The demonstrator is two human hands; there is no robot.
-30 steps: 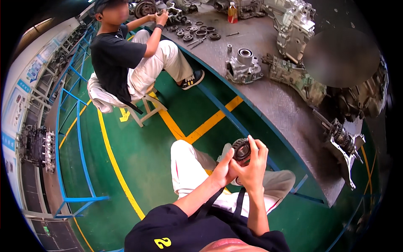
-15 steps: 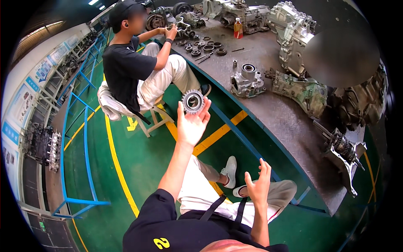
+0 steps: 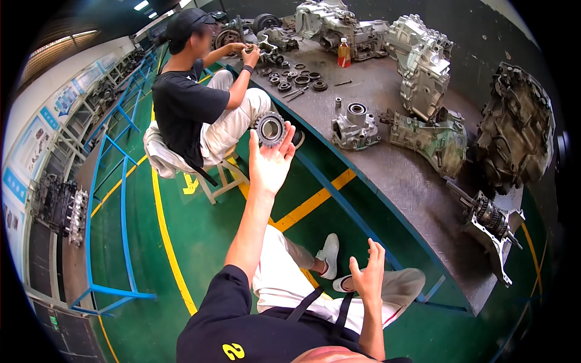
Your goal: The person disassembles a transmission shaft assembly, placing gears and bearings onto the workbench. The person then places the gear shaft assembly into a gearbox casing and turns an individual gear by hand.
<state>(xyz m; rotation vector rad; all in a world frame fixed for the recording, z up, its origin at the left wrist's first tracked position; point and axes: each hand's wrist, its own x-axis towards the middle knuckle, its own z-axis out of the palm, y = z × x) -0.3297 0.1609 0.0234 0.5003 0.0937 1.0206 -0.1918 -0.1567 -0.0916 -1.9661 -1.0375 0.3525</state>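
My left hand is stretched out ahead at arm's length and grips a round steel gear by its lower rim, fingers up around it. The gear's toothed face points back at me. My right hand hangs open over my lap, fingers spread, holding nothing. I sit with white trousers and white shoes over the green floor, beside the long metal workbench.
A co-worker in a black shirt sits on a stool to the left, hands on parts at the bench's far end. Gearbox housings, a small housing, loose gears and an orange bottle lie on the bench. Blue railings stand left.
A second ago both hands held the gear close to my lap. My left hand carried it up and forward toward the co-worker; my right hand let go and stays open low.
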